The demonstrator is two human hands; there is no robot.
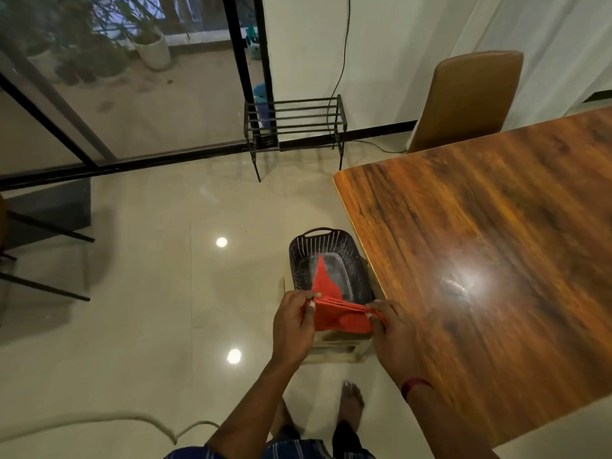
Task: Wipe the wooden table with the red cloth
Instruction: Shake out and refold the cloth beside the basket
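The red cloth (337,313) is stretched between both my hands, just left of the wooden table's near-left edge. My left hand (293,323) pinches its left end and my right hand (392,332) pinches its right end. One corner of the cloth hangs down into a dark perforated basket (299,256) below. The wooden table (496,260) fills the right side of the view, glossy, with a light glare on it.
The basket sits on a low pale stool (334,351) beside the table. A tan chair (470,97) stands at the table's far side. A black metal rack (294,124) is by the wall, glass doors to the left. My bare feet (351,404) are on the tiled floor.
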